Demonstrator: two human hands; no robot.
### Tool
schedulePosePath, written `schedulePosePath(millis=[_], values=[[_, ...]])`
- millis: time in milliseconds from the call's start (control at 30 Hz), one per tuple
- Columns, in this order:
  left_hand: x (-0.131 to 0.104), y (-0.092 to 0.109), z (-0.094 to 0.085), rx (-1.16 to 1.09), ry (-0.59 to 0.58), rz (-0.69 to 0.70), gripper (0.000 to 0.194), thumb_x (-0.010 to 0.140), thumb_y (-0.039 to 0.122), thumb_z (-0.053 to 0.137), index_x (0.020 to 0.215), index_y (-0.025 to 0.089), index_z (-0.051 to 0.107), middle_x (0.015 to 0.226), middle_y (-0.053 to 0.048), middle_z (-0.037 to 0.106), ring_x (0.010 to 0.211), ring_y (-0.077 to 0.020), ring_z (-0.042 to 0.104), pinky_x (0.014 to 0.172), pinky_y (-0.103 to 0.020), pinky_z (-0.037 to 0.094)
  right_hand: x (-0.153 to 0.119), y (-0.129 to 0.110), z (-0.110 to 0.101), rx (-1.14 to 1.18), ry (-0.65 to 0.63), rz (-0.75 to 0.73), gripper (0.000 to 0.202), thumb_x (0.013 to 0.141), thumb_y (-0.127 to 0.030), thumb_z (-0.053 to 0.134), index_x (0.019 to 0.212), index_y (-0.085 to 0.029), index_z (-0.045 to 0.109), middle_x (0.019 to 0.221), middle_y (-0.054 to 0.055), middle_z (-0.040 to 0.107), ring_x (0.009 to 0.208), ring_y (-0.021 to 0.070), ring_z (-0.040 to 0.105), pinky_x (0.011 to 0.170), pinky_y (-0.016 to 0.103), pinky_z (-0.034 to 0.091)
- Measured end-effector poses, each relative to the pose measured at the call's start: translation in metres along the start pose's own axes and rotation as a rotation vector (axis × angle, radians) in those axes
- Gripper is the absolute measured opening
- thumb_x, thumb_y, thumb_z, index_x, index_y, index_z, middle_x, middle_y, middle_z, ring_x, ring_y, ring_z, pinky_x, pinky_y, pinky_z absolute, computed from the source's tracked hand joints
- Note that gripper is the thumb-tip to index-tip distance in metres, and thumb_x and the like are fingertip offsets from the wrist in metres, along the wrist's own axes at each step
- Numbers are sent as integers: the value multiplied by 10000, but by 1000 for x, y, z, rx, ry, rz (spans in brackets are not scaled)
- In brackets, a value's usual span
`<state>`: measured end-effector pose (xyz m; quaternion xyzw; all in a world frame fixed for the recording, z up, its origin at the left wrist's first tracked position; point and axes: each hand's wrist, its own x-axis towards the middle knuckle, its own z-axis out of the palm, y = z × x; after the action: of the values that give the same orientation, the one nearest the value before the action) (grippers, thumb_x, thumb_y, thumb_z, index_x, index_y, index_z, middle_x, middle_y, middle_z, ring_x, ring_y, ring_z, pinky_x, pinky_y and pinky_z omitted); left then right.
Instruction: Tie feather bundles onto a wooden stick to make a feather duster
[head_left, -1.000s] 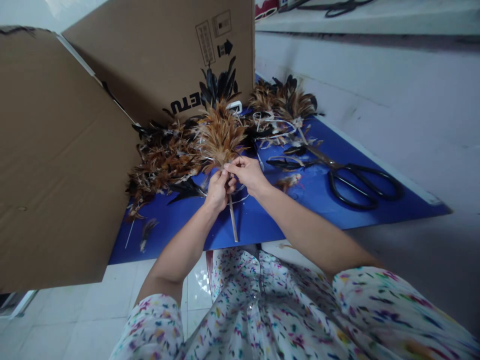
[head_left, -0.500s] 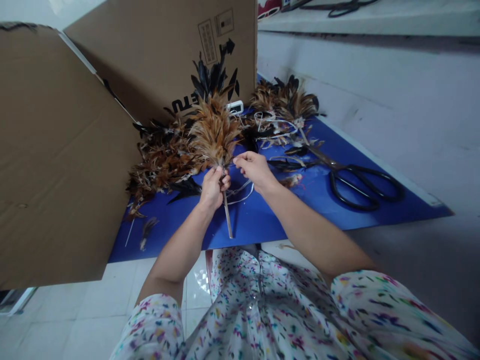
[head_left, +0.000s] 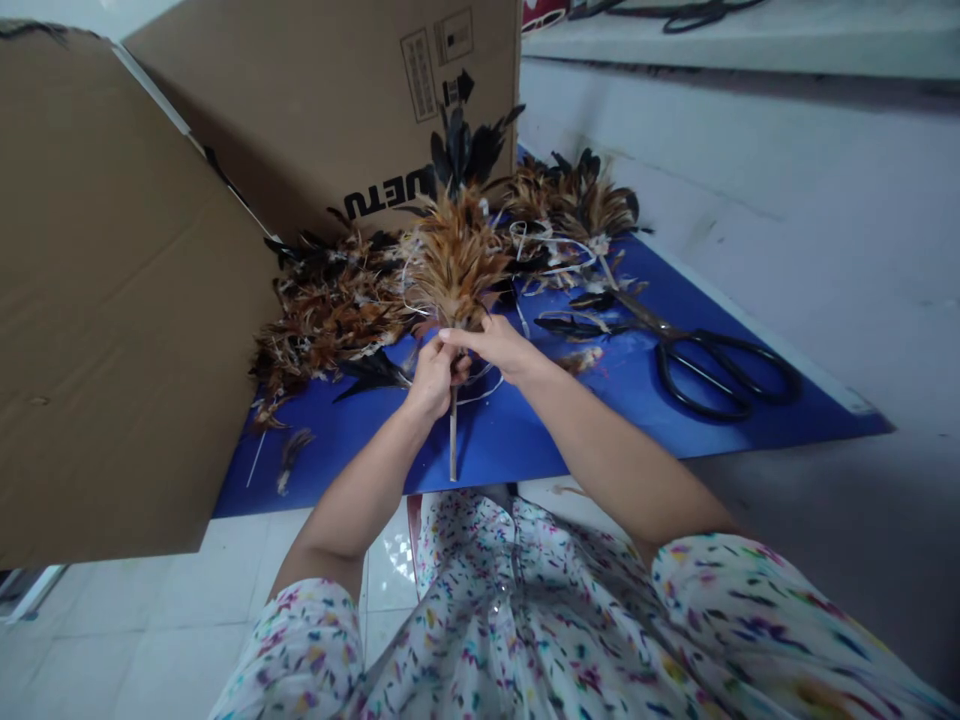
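Note:
A bundle of brown feathers point(head_left: 459, 255) with black tips stands upright on a thin stick point(head_left: 453, 440). My left hand point(head_left: 433, 378) is closed round the stick just under the feathers. My right hand point(head_left: 499, 345) lies against the base of the bundle, its thumb reaching over to my left hand and its other fingers mostly hidden behind. White string point(head_left: 484, 392) loops beside and behind the hands. Whether my right hand pinches the string or the feathers cannot be made out.
A heap of brown feathers point(head_left: 330, 310) lies left on the blue board point(head_left: 525, 450). Another feather bundle point(head_left: 592, 200) rests at the back right. Large black-handled scissors point(head_left: 720, 375) lie at the right. Cardboard point(head_left: 315, 110) stands behind and left, a wall right.
My right hand has moved left onto the base of the bundle, its thumb now at my left hand. The feather tops have swung right and the stick's lower end slightly left.

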<state>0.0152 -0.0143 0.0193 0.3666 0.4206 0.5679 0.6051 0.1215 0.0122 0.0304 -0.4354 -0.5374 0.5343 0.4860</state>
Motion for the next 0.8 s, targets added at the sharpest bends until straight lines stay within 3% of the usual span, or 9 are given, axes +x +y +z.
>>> schedulePosePath(millis=[167, 267, 400, 533, 667, 800], values=[[-9, -3, 10, 90, -31, -12, 223, 839, 231, 648, 731, 151, 470, 621, 57, 443, 441, -12, 379, 380, -117, 175, 1, 1, 2, 63, -34, 44, 132, 649, -262, 729, 666, -161, 646, 572, -21, 618, 502, 92, 529, 432, 190, 413], [-15, -5, 13, 138, -59, -13, 219, 847, 270, 658, 793, 158, 478, 654, 58, 466, 442, -7, 386, 380, -114, 184, 7, 3, -1, 96, -13, 154, 143, 660, -271, 709, 608, -158, 639, 478, -32, 557, 415, 85, 465, 355, 197, 348], [-19, -8, 16, 183, -56, -38, 251, 833, 278, 688, 780, 162, 471, 652, 56, 467, 445, -12, 396, 380, -119, 197, 13, 1, -3, 208, 48, 296, 146, 713, -250, 681, 606, -155, 650, 540, 8, 640, 428, 108, 510, 349, 223, 358], [-22, -6, 18, 133, -73, -49, 248, 826, 265, 694, 774, 158, 476, 654, 46, 478, 455, -20, 413, 379, -118, 216, 14, -1, -3, 265, 33, 304, 202, 773, -257, 664, 597, -164, 622, 560, 17, 661, 439, 109, 520, 352, 220, 347], [-22, 3, 16, 11, -109, -107, 166, 835, 247, 654, 812, 151, 520, 669, 14, 534, 485, -56, 486, 385, -137, 299, 17, 1, -7, 329, -57, 311, 281, 847, -305, 610, 609, -156, 621, 541, 9, 641, 392, 89, 484, 307, 215, 289], [-17, 12, 10, -100, -110, -300, 201, 897, 291, 481, 865, 130, 597, 673, -42, 617, 518, -122, 574, 447, -211, 462, 21, 4, -12, 387, -151, 321, 311, 882, -337, 595, 634, -153, 628, 513, 4, 620, 386, 85, 504, 311, 197, 325]])
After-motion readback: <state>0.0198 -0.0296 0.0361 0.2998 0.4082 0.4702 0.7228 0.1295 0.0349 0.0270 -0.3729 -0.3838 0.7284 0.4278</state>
